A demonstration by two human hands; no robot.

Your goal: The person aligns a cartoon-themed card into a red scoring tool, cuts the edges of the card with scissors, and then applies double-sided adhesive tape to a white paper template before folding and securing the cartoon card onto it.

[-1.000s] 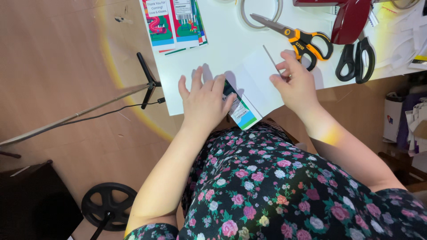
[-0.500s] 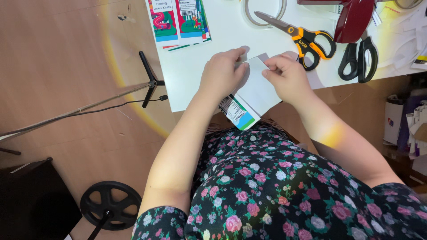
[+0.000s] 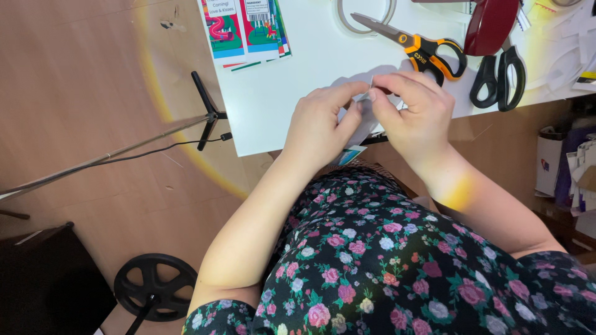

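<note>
Now lifted off the tabletop [image 3: 298, 99]: white paper piece [image 3: 366, 115], pinched between left hand [image 3: 320, 124] and right hand [image 3: 416, 111], both grips narrow on its top edge, no longer pressed flat. Beyond: orange-handled scissors [image 3: 416, 43], black scissors [image 3: 500, 74], printed leaflets [image 3: 245, 28].

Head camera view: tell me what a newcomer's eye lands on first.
First, the left hand and right hand meeting at the white table's near edge, pinching a small white paper piece between their fingertips. Next, the orange-handled scissors just beyond the hands, and the colourful printed cards at the far left of the table.
</note>
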